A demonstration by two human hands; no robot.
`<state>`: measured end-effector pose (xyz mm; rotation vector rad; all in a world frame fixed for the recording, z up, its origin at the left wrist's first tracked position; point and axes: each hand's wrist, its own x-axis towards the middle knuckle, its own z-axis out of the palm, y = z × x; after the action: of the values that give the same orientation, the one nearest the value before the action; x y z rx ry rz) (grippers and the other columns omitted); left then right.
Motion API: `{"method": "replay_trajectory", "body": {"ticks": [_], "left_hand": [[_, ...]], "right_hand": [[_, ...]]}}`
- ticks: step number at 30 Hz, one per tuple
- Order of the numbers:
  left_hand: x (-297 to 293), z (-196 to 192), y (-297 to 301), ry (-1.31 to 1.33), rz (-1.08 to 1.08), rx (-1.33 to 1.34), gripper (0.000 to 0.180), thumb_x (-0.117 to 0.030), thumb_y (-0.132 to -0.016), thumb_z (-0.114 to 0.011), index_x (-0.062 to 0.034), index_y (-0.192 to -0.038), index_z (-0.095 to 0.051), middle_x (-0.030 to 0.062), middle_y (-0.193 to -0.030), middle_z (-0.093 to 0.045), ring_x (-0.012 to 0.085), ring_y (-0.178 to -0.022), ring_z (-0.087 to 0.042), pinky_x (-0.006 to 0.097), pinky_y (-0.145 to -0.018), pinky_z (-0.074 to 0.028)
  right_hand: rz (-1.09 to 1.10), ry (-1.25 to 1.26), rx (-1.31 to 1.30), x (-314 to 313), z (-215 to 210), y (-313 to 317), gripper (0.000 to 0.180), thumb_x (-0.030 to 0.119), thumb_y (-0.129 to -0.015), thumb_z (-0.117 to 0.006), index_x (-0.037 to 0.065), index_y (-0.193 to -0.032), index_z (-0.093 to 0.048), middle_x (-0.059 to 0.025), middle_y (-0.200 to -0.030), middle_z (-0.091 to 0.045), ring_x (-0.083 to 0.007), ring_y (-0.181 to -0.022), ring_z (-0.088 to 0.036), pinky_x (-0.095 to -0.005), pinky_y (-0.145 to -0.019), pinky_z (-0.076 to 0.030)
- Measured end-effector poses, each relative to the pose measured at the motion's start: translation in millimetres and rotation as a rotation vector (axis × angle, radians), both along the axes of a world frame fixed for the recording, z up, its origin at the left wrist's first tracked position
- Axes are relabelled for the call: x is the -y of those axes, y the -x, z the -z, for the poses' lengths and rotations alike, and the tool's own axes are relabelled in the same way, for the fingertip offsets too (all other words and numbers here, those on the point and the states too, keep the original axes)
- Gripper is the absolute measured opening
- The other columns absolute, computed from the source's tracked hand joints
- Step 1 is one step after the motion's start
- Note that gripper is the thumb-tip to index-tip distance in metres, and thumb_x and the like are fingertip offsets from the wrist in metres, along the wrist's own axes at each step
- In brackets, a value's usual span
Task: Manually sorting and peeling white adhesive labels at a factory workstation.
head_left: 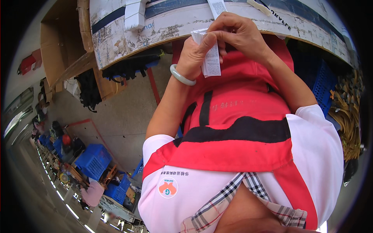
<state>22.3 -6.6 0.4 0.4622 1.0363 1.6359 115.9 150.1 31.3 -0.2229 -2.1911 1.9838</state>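
Note:
My left hand, with a pale green bangle on its wrist, grips a small stack of white printed paper labels in front of my red apron. My right hand curls over the top of the same stack, its fingertips pinching the upper edge of the labels. Both hands are close under the edge of a worn white worktable. More white label strips lie on that table above my hands.
An open cardboard box stands at the table's left end, with black straps hanging below it. A blue plastic crate and tan strips are at the right. Far left, other people work among blue crates.

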Motion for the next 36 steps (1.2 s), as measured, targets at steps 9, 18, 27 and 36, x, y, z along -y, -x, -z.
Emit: {"method": "replay_trajectory", "body": {"ticks": [9,18,27,36], "left_hand": [[-2.1,3.6,-9.8,0.018,-0.019,0.214,0.028,-0.026,-0.093,-0.065,-0.0042,-0.109,-0.056,0.0045,-0.082,-0.056,0.0160,-0.070,-0.063,0.028,-0.059,-0.056],[-2.2,-1.6,-20.8,0.192,-0.184,0.061,0.011,-0.006,-0.090,-0.058,0.0002,-0.098,-0.061,0.0074,-0.074,-0.061,0.0155,-0.057,-0.060,0.029,-0.053,-0.052],[-4.6,-8.4,-22.7,0.198,-0.270,0.262,0.009,-0.004,-0.089,-0.059,-0.0011,-0.097,-0.060,0.0045,-0.074,-0.059,0.0129,-0.056,-0.056,0.026,-0.047,-0.045],[9.6,1.9,-35.2,0.140,-0.183,0.316,0.002,-0.002,-0.089,-0.057,-0.0018,-0.092,-0.058,0.0018,-0.069,-0.053,0.0101,-0.051,-0.047,0.025,-0.043,-0.039]], "right_hand": [[0.029,-0.014,-0.020,-1.8,14.8,-2.1,0.017,0.013,-0.092,-0.065,-0.001,-0.102,-0.066,-0.0034,-0.076,-0.065,-0.0064,-0.061,-0.061,-0.0193,-0.056,-0.050],[0.057,-0.406,0.042,11.1,-1.3,-12.2,0.034,0.031,-0.086,-0.071,0.009,-0.111,-0.066,-0.0077,-0.098,-0.056,-0.0162,-0.077,-0.058,-0.0273,-0.070,-0.050],[-0.029,-0.646,-0.099,19.0,5.9,-20.8,0.043,0.032,-0.090,-0.063,0.012,-0.128,-0.057,-0.0145,-0.120,-0.055,-0.0341,-0.102,-0.058,-0.0396,-0.089,-0.048],[-0.062,-0.331,-0.049,8.8,1.2,-26.5,0.024,0.013,-0.085,-0.070,0.005,-0.108,-0.067,-0.0105,-0.098,-0.063,-0.0218,-0.089,-0.063,-0.0291,-0.077,-0.050]]}}
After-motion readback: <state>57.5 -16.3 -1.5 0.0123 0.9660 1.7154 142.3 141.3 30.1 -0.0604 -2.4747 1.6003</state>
